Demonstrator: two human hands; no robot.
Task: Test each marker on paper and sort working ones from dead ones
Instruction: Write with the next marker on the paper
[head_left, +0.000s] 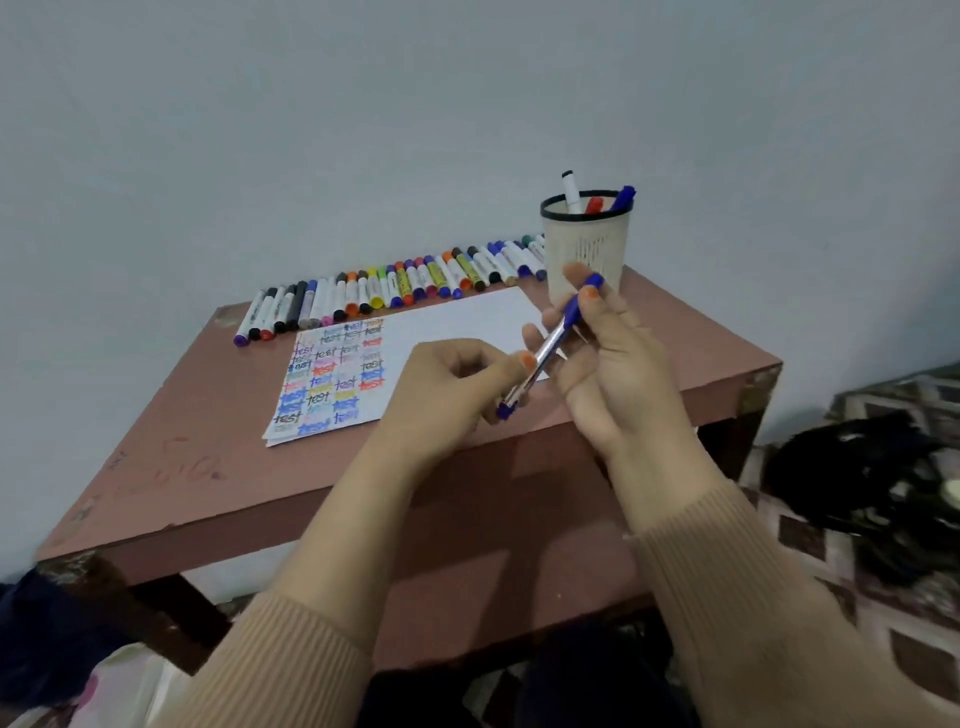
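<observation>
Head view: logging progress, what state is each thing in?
Blue marker: held tilted in the air.
Left hand: fingers pinch its lower end.
Right hand: fingers hold its upper part.
Paper: flat, left part full of writing.
Marker row: lying capped.
Holder: upright, three markers inside.

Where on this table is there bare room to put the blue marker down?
Bare tabletop lies left of and in front of the paper, up to the near edge. The paper's right half is unwritten. The back edge is crowded by the marker row, the back right corner by the cup.
</observation>
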